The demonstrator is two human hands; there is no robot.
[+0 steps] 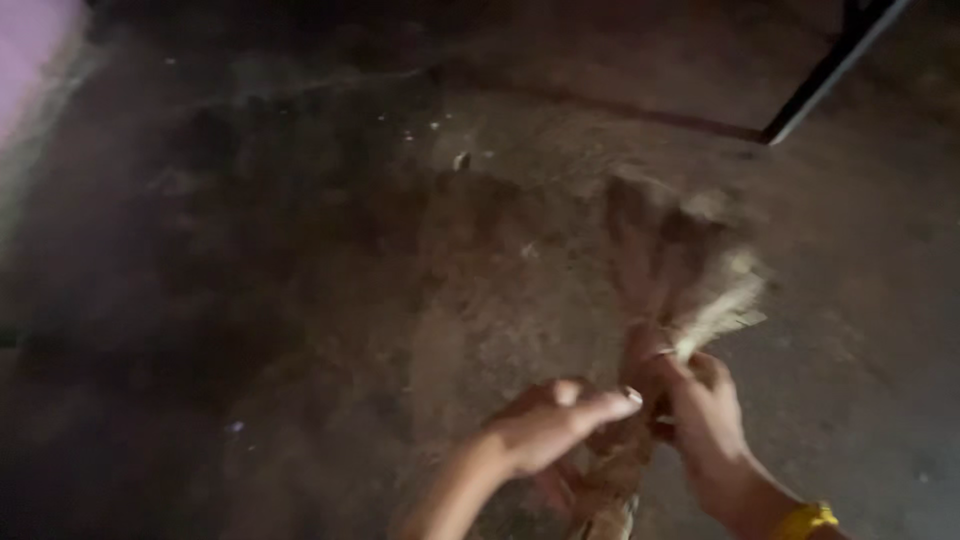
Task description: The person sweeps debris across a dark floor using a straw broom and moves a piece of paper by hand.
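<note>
A short broom of pale dry grass [680,270] points away from me over a dark, dusty floor, its bristle end fanned out and blurred. My right hand [705,415], with a yellow band at the wrist, is closed around the bundle just below the bristles. My left hand [555,420] sits close beside it on the lower part of the bundle, fingers curled and thumb stretched toward the right hand. The handle end [610,500] runs down between my wrists and out of view.
The floor [400,300] is rough, dim concrete with small pale specks of litter [460,160] further away. A dark slanted bar [830,70] crosses the top right corner. A pale pinkish surface [30,50] shows at the top left.
</note>
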